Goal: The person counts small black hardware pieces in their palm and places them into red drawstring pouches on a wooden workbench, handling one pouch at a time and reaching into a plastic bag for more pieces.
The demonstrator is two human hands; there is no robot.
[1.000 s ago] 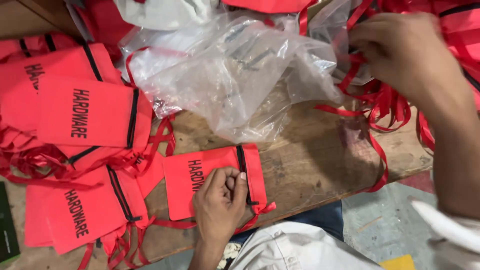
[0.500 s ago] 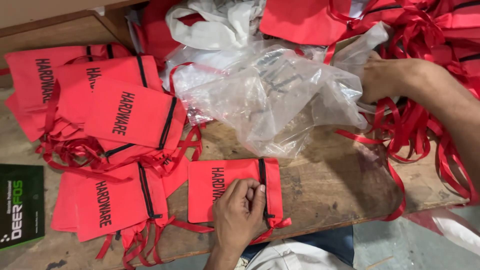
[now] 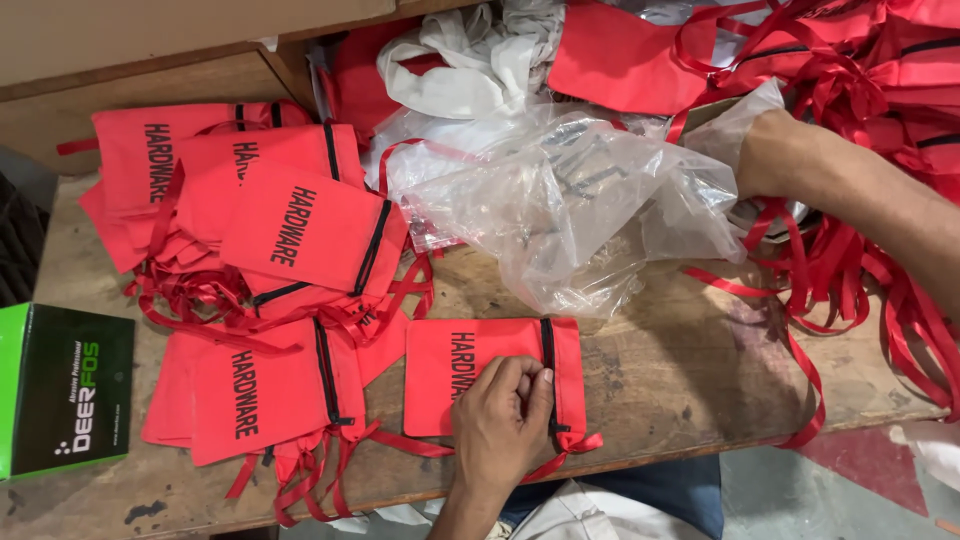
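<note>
Left hand [image 3: 503,425] on red pouch [image 3: 470,375]

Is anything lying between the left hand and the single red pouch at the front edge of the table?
Nothing visible does. The left hand rests directly on the red pouch, fingers at its black-trimmed opening. The clear plastic bag lies farther back, apart from it.

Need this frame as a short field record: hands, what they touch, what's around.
left hand: flat on a red drawstring pouch at the near bench edge, fingers on it near its black band
right hand: reaching into the clear plastic bag, fingers hidden
surface: wooden bench
left side: pile of red pouches; green and black box
right side: tangle of red ribbons
far side: white cloth
</note>
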